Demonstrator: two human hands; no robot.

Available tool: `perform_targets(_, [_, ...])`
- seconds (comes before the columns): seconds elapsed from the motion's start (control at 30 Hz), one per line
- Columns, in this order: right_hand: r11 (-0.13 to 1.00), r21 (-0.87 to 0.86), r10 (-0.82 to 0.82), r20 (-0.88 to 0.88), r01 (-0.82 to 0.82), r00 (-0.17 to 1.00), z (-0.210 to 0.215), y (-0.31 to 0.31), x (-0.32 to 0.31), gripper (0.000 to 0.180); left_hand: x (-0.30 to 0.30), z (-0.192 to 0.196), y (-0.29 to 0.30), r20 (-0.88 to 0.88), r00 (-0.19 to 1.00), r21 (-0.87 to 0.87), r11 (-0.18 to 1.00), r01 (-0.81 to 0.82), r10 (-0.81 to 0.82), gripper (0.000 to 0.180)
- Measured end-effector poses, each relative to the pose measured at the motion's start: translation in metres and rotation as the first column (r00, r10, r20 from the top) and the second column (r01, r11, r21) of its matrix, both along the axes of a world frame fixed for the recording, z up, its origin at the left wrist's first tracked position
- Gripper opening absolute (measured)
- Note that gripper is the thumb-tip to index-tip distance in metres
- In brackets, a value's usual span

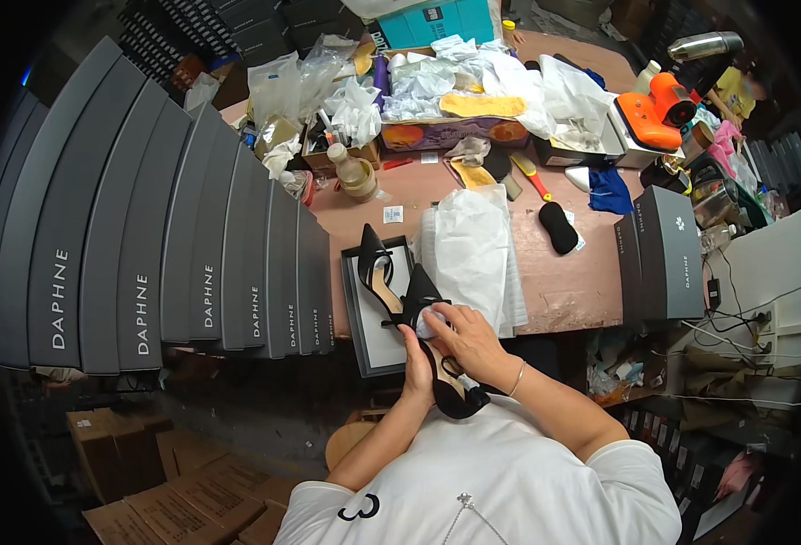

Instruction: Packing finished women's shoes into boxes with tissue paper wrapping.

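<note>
A black pointed slingback shoe (447,386) lies across my hands, its toe pointing away from me and its heel near my shirt. My left hand (417,368) is closed along the shoe's left side. My right hand (475,346) bends over the shoe's opening, its fingers on a white paper wad (429,321) in the toe part; the fingertips are partly hidden. Just beyond, the matching black shoe (378,271) rests in an open grey shoebox (362,334) with a white lining. White tissue paper (469,238) is stacked right of the box.
A long row of grey shoeboxes (137,227) stands at the left, and more grey boxes (662,257) at the right. Toward the back are a glass bottle (352,173), a brush (531,176), a black pad (558,227), a paper-filled carton (455,134) and an orange device (658,113).
</note>
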State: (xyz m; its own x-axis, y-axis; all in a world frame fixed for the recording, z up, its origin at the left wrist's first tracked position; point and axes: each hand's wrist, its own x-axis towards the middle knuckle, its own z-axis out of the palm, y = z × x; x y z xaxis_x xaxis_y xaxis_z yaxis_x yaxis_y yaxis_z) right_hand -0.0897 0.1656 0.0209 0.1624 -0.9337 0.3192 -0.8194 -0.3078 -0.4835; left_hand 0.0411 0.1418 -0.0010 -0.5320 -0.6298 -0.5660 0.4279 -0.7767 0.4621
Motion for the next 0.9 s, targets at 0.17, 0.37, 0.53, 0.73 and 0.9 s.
perform_targets(0.17, [0.990, 0.130, 0.040, 0.057, -0.047, 0.998, 0.007, -0.006, -0.004, 0.047, -0.009, 0.010, 0.002, 0.163, 0.987, -0.014, 1.000, 0.015, -0.012, 0.085])
perform_targets(0.37, [0.903, 0.393, 0.048, 0.303, -0.170, 0.952, -0.001, -0.016, -0.021, 0.056, 0.001, -0.001, -0.005, 0.123, 0.975, 0.072, 0.982, 0.175, -0.183, 0.086])
perform_targets(0.53, [0.854, 0.451, 0.147, 0.271, -0.260, 0.951, -0.006, -0.020, -0.048, 0.048, -0.020, 0.002, -0.012, 0.200, 0.969, 0.086, 0.988, 0.131, -0.146, 0.080])
perform_targets(0.73, [0.925, 0.371, 0.089, 0.006, -0.085, 0.996, -0.004, -0.044, -0.051, 0.047, -0.028, -0.018, -0.039, 0.228, 0.946, -0.067, 0.965, 0.252, -0.231, 0.075])
perform_targets(0.9, [0.990, 0.143, 0.013, -0.088, 0.000, 0.996, -0.022, -0.061, -0.051, 0.024, -0.040, -0.003, -0.053, 0.234, 0.949, -0.065, 0.970, 0.233, -0.212, 0.073])
